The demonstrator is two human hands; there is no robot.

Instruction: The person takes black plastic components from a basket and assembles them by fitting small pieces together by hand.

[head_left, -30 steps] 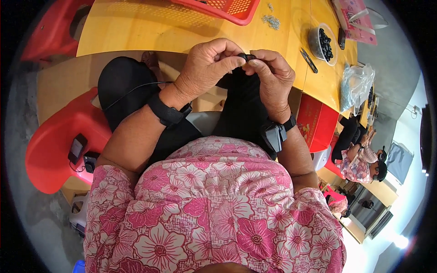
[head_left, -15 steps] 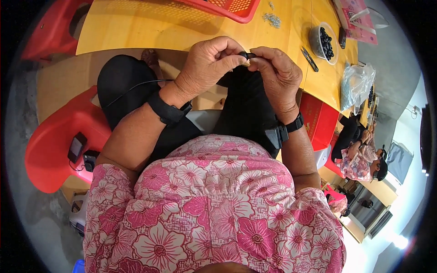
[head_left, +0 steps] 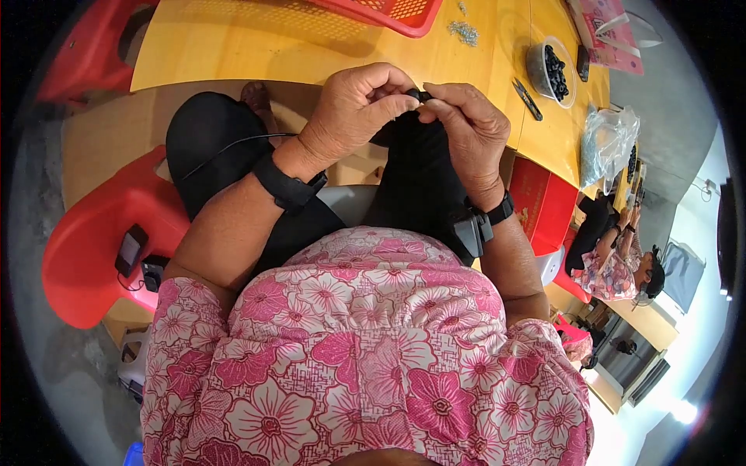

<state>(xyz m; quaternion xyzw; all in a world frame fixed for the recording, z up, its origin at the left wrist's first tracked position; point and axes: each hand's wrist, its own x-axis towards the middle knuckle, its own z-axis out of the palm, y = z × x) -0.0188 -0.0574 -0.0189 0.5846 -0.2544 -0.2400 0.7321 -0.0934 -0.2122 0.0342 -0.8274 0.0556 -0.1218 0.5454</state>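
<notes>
Just off the table's near edge, both my hands meet at a small black piece [head_left: 420, 95], too small to make out in detail. My left hand [head_left: 364, 105] pinches it from the left between thumb and fingertips. From the other side, the thumb and index finger of my right hand [head_left: 471, 120] close on it as well. To the right on the table, a plastic tub [head_left: 537, 68] holds several black parts [head_left: 556, 71] of similar colour. Beside it lie small black-handled snips [head_left: 528, 101].
A red basket [head_left: 423, 23] and a pile of small clear pieces [head_left: 464, 33] are on the yellow table [head_left: 256, 46]. A clear plastic bag [head_left: 610, 144] lies at its right edge. A red stool [head_left: 109, 233] stands at left. Another person [head_left: 614, 264] sits at far right.
My right hand has shifted slightly left, and its grip on the black piece has changed a little. My left hand stays nearly still. The other person's arms and head have moved.
</notes>
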